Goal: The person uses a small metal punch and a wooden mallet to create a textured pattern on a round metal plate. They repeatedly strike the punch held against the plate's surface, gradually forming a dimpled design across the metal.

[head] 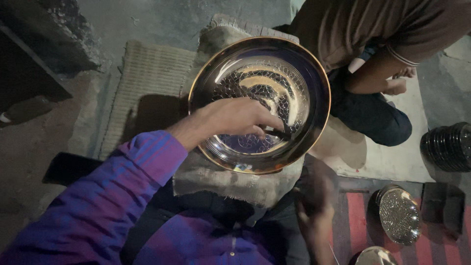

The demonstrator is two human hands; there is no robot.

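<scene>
While left hand rests inside large brass plate, fingers curled round thin dark tool, tip on patterned floor: engraving step judged under way. Plate sits on burlap pad beneath hand. Right hand blurred, low beside rim; grip unclear. Next stroke needs steady plate. Small patterned plate right of right hand; seated person beyond plate, close.

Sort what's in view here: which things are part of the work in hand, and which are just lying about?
In hand:
- large patterned metal plate
- thin dark tool held on it by the left hand
- burlap pad under the plate
- right hand, low and blurred

Lying about:
- smaller patterned plate
- stack of dark plates
- woven mat
- another person's knee
</scene>
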